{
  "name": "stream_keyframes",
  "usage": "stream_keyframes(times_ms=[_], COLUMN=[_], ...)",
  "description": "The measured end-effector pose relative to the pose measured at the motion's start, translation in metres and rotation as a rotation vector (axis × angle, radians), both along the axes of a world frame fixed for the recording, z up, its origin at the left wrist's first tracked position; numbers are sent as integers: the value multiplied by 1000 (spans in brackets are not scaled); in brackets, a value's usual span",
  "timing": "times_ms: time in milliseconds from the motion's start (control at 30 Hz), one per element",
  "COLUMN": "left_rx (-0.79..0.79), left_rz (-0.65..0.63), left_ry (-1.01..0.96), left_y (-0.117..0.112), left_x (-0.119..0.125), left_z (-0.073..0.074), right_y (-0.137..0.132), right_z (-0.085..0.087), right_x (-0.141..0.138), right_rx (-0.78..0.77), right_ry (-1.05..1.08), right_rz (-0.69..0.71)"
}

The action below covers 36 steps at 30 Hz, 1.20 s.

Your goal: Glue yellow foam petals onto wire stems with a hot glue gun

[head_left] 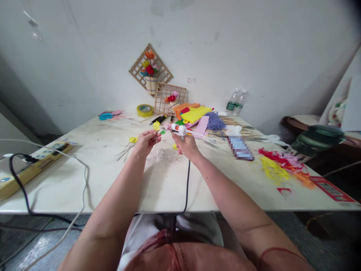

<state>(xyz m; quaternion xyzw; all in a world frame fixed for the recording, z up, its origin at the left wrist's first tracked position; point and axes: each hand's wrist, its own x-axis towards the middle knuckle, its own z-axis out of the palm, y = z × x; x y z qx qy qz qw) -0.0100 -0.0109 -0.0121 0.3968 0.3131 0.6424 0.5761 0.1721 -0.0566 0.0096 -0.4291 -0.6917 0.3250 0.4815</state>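
My left hand [147, 141] pinches a thin wire stem topped with a small yellow foam disc [156, 126], held upright above the white table [98, 177]. My right hand [186, 146] is wrapped round a white glue gun [179, 130], whose nozzle points left toward the yellow disc. The gun's black cord [187, 184] runs down over the table's front edge. More wire stems with yellow discs [128, 146] lie on the table just left of my left hand.
Foam sheets [194, 113], purple yarn [214, 121], yellow tape roll [144, 110], wooden lattice flower decorations [150, 73] and a water bottle [235, 101] stand at the back. A phone [240, 148] and coloured scraps [282, 165] lie right. A power strip [34, 163] with cables lies left.
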Motion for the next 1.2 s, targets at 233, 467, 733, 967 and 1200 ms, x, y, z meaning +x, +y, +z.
stream_keyframes(times_ms=[233, 467, 733, 967, 1200], left_rx=[-5, 16, 73, 36, -38], left_rz=[48, 116, 50, 16, 0], left_ry=[-94, -219, -134, -138, -146], left_y=[-4, -14, -19, -19, -17], left_x=[-5, -14, 0, 7, 15], left_z=[11, 32, 33, 30, 27], right_y=[15, 8, 4, 9, 47], right_z=[-12, -23, -42, -33, -30], right_x=[3, -15, -46, -38, 21], right_rx=[12, 157, 275, 308, 103], right_ry=[-263, -836, -1102, -1040, -927], right_rz=[-157, -139, -19, -13, -302])
